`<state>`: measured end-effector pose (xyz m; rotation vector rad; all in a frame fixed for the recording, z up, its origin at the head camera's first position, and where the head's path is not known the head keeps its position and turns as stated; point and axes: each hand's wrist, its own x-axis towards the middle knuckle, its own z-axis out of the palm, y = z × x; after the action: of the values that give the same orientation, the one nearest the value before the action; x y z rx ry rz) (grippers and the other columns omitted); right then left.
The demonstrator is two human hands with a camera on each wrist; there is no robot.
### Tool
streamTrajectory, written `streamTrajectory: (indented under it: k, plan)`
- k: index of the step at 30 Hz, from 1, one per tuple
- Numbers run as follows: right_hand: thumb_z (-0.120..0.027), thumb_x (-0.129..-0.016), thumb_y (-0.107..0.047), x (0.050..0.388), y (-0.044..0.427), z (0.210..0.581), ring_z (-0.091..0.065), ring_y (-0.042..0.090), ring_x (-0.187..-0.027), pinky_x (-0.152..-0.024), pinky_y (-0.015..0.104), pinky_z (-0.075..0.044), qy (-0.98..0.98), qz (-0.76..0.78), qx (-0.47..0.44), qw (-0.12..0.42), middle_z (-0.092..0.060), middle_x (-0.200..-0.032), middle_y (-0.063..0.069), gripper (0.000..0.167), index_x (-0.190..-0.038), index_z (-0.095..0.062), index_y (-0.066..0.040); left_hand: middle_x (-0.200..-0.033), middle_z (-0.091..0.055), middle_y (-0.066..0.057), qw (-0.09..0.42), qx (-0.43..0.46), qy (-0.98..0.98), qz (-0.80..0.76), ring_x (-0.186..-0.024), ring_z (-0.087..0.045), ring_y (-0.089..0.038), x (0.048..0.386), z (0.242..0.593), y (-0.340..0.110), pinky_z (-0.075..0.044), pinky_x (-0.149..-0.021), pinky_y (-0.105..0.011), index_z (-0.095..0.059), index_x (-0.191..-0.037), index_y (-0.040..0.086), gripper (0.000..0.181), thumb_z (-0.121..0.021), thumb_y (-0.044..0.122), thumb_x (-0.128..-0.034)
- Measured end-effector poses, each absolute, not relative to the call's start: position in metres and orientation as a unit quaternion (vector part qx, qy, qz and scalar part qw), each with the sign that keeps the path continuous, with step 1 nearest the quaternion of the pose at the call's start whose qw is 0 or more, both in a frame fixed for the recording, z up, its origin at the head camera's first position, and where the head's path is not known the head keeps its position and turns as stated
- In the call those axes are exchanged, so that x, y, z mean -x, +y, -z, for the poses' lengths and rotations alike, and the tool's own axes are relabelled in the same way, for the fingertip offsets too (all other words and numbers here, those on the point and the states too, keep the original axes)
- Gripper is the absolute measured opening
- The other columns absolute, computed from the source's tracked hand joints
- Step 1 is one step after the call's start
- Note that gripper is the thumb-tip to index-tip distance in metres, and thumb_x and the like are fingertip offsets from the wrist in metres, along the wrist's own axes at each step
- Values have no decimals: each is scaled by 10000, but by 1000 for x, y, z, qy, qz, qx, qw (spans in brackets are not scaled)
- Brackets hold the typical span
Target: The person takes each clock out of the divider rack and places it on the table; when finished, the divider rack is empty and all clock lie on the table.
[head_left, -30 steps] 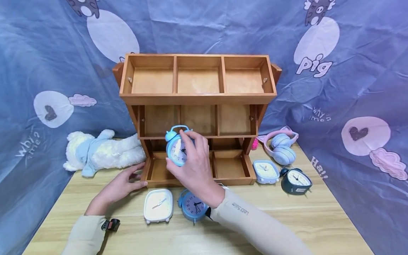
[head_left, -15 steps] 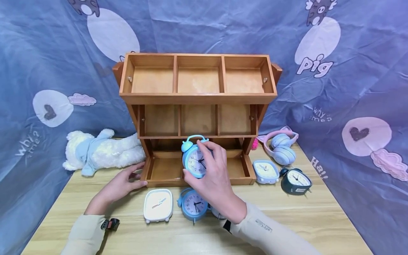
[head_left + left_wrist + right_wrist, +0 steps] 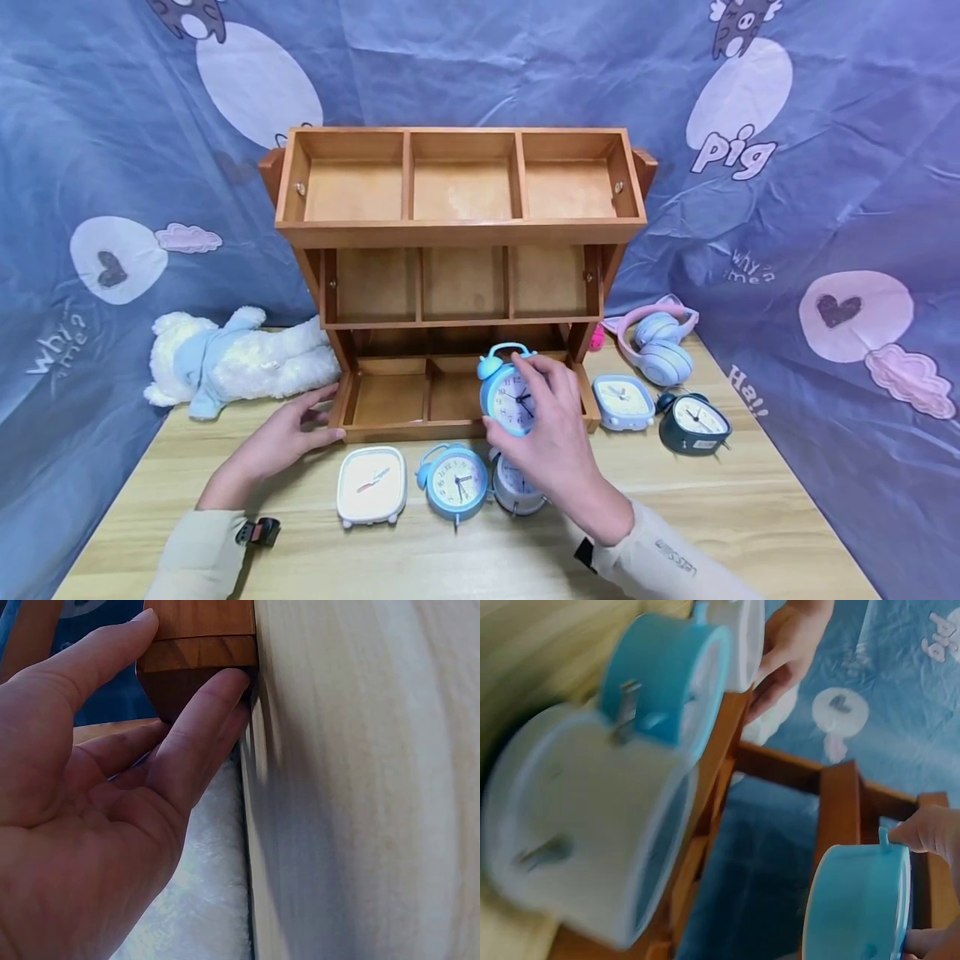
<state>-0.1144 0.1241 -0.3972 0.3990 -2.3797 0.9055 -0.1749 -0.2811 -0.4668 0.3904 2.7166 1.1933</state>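
My right hand (image 3: 551, 417) pinches a light blue twin-bell alarm clock (image 3: 501, 398) between thumb and fingers. It holds the clock upright in front of the lower right compartment of a wooden three-tier shelf (image 3: 461, 236). The right wrist view shows the back of this blue clock (image 3: 855, 904). My left hand (image 3: 285, 437) rests its nearly straight fingers against the shelf's lower left corner (image 3: 199, 652). In front of the shelf stand a white square clock (image 3: 372, 485), a second blue alarm clock (image 3: 457, 483) and a whitish round clock (image 3: 516, 483), partly covered by my right hand.
To the left lies a white plush bear (image 3: 240, 360) in a blue top. Blue cat-ear headphones (image 3: 660, 346), a pale blue square clock (image 3: 624, 402) and a dark green alarm clock (image 3: 695, 425) sit at the right. A blue printed cloth (image 3: 450, 62) hangs behind.
My right hand has carried the blue alarm clock to the right and lower, from the left of the shelf's middle toward its lower right. The left hand stays at the corner.
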Motion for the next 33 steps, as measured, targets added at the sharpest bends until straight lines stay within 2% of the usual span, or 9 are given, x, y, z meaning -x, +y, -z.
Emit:
streamTrajectory:
  k: [4,9,16,26,33]
  plan:
    - [-996,-759,-219,114,140,402,-553,387,-1346,-1059,551,-547,-892,-327,-146,277,-603,-1465,191,862,-1529,-656,-33,-1695,-515,-285,77,-126,905,-400,-1362,-680,-455,175,467,-282,-601,-998,-376,-427,-1691,-25,827,-828,290,-1040]
    - [-990,-750,-200,110,155,406,-549,380,-1350,-1092,573,-528,-900,-330,-132,251,-605,-1463,186,858,-1523,-660,-28,-1699,-512,-281,77,-125,904,-400,-1357,-680,-448,174,467,-283,-601,-996,-379,-424,-1695,-19,835,-831,299,-1038]
    - [-981,-746,-176,102,175,415,-552,352,-1332,-1046,569,-545,-913,-333,-95,214,-610,-1459,167,846,-1516,-666,-21,-1703,-505,-285,75,-128,902,-406,-1363,-680,-455,175,466,-282,-589,-1027,-359,-419,-1696,-26,832,-829,279,-1040]
    - [-980,-735,-205,90,200,429,-547,399,-1358,-1056,602,-533,-931,-313,-66,175,-645,-1411,195,814,-1468,-698,12,-1696,-513,-287,80,-125,902,-406,-1368,-674,-457,174,466,-281,-592,-1034,-397,-424,-1693,-25,831,-832,282,-1036]
    - [-980,-737,-252,81,209,438,-563,362,-1340,-1026,567,-539,-942,-293,-52,155,-656,-1400,160,811,-1467,-712,-21,-1695,-512,-288,81,-127,900,-408,-1373,-671,-456,173,464,-281,-591,-1024,-369,-420,-1694,-27,834,-830,286,-1038]
